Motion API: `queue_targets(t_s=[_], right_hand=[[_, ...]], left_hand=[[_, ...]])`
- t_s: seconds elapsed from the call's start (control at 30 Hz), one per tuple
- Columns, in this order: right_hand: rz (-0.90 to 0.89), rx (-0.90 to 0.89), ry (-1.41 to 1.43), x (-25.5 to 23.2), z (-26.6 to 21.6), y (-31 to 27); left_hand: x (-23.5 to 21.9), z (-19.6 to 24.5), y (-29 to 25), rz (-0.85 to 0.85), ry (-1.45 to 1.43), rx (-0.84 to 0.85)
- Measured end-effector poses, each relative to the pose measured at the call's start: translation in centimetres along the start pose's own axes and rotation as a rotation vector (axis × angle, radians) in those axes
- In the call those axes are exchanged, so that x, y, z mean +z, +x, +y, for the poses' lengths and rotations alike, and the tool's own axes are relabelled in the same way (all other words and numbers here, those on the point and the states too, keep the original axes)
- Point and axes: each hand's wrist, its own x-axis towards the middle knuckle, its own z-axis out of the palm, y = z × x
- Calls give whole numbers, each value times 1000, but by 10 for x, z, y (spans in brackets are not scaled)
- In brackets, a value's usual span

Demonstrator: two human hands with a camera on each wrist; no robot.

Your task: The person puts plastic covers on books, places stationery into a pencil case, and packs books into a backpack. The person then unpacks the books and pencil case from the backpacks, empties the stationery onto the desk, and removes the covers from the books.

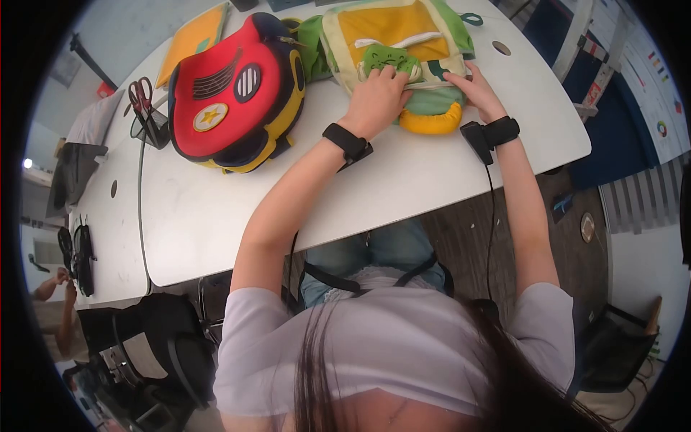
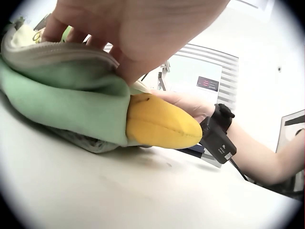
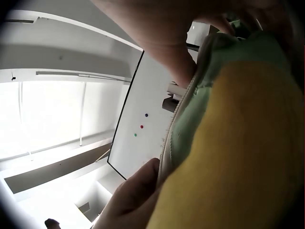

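A green and cream child's backpack [image 1: 338,43] lies on the white table, with a yellow pocket, a green frog-like face [image 1: 385,61] and a rounded yellow part [image 1: 432,120] at its near end. My left hand [image 1: 378,104] grips the bag's near edge beside the frog face. In the left wrist view, its fingers reach over the pale zip edge [image 2: 66,50] with the thumb down the near side. My right hand [image 1: 479,93] holds the right side of the same edge; in the right wrist view, its thumb [image 3: 183,71] lies against the zip. Some fingertips are hidden.
A red, black and yellow car-shaped backpack [image 1: 230,86] stands to the left. Beyond it lies an orange folder [image 1: 191,43]; scissors stand in a mesh holder [image 1: 150,129]. The table's front edge [image 1: 374,227] is close to my body. Another person's hands [image 1: 57,284] show far left.
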Motion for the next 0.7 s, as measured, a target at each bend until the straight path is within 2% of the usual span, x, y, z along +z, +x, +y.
queue_targets(t_s=[0.03,0.1,0.17,0.2,0.27,0.3,0.4,0.47,0.57,0.6,0.67,0.7], right_hand=[[-4,-4,2,3,7,2],[54,-159,7,7,18,7],[61,-151,69,8,19,11],[77,-136,128,8,20,12],[88,-157,123,7,19,14],[108,-180,114,5,19,14],[84,-159,123,0,16,18],[72,-138,149,-1,14,18],[74,-122,131,-3,15,17],[83,-99,122,-5,16,16],[93,-81,109,-5,7,11],[178,-145,46,-4,5,3]], left_hand=[[-6,3,-2,-27,-65,-12],[-19,3,-5,-50,-121,-29],[-35,-4,-12,-72,-442,3],[-47,-8,-19,-71,-437,-7],[-87,-17,-35,-15,-258,191],[-107,-24,-47,1,-140,199],[-166,-45,-89,-170,167,-25],[-185,-69,-123,-273,382,-303],[-204,-96,-158,-314,482,-483],[-205,-102,-162,-318,486,-484],[-203,-114,-163,-165,564,-414],[-203,-122,-162,-163,561,-415]])
